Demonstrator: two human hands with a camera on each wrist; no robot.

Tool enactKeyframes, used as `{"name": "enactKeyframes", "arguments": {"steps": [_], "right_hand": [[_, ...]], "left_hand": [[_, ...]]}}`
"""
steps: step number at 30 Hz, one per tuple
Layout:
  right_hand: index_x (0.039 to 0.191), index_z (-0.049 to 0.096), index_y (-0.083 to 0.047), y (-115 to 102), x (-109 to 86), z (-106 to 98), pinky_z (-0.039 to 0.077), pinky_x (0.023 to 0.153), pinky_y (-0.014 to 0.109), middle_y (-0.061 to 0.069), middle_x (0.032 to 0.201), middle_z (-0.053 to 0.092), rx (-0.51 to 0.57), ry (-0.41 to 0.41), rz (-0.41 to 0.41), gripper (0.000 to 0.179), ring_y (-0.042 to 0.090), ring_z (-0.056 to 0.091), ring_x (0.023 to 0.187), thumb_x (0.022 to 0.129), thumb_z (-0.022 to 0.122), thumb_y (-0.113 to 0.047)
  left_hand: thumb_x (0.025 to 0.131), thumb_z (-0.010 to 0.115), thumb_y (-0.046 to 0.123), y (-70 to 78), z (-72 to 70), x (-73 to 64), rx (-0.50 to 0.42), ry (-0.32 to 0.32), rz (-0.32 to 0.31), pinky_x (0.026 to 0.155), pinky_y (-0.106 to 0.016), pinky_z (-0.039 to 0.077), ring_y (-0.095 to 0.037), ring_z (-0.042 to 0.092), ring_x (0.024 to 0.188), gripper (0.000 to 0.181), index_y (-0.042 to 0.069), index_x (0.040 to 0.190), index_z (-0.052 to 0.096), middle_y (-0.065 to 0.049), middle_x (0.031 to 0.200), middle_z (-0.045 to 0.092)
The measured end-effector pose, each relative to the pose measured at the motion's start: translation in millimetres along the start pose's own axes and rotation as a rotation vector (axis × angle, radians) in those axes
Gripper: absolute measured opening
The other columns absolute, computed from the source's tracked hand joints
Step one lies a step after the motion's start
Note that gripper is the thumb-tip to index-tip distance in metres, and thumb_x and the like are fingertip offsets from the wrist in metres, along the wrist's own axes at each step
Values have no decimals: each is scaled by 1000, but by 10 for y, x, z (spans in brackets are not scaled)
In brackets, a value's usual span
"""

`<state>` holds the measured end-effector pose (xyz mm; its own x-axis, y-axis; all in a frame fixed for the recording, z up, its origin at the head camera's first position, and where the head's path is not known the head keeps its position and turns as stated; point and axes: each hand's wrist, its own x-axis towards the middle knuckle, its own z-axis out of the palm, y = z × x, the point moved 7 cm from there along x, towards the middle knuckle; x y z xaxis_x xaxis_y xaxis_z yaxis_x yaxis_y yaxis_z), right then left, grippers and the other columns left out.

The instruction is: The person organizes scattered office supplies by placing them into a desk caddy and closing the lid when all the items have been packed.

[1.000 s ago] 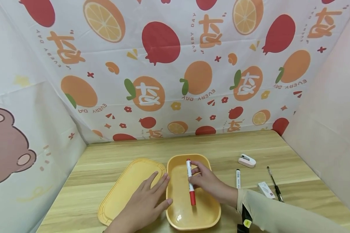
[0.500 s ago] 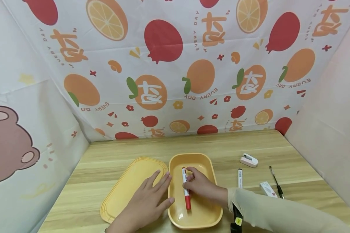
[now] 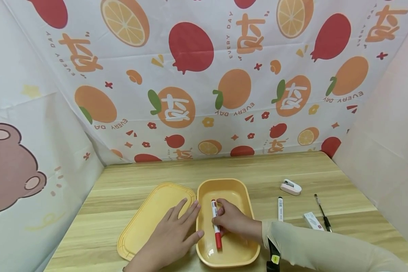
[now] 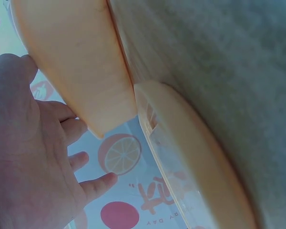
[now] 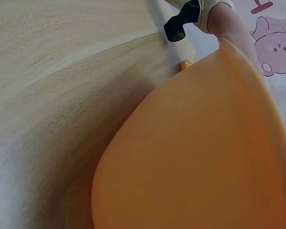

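Note:
A red-capped whiteboard marker [image 3: 215,219] with a white barrel is pinched by my right hand [image 3: 236,220], low inside the yellow plastic box [image 3: 204,260]. Its red cap points toward me. My left hand [image 3: 171,230] lies spread over the yellow lid [image 3: 142,217], fingertips at the box's left rim. In the left wrist view, the left hand's fingers [image 4: 72,129] touch the box's outer wall [image 4: 81,62]. The box's side [image 5: 190,157] fills much of the right wrist view and hides the right hand there.
Right of the box lie a black-capped marker [image 3: 280,208], a small white box [image 3: 313,221], a black pen [image 3: 323,212] and a small white-and-pink stapler [image 3: 290,187]. A fruit-print cloth [image 3: 197,94] hangs behind the wooden table [image 3: 129,175].
My right hand has lowered the red-capped marker and shifted it slightly left and toward me inside the box. The left hand has kept its place at the rim.

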<state>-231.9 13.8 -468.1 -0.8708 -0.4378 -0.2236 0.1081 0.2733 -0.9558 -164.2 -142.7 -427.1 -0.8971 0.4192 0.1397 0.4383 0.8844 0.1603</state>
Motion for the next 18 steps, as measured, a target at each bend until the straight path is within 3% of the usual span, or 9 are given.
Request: {"name": "enactKeyframes", "arguments": {"steps": [5,18], "right_hand": [[151,30,8,27,8,15,57,50,33,9,92,53,17,-8,7,76,17,59,61,85,67,3],[155,25,6,-27,-45,33,58,52,34,10,98,51,22,-37,15,75,18,56,66,92,66,-3]], "left_hand": [[103,35,63,2,2,-6,0,5,3,119,-54,27,-29,19,155,71,16,157,38,4,164,35],[103,41,58,8,-6,-4,-1,42,8,119,-54,27,-27,18,155,67,19,157,37,3,163,36]]}}
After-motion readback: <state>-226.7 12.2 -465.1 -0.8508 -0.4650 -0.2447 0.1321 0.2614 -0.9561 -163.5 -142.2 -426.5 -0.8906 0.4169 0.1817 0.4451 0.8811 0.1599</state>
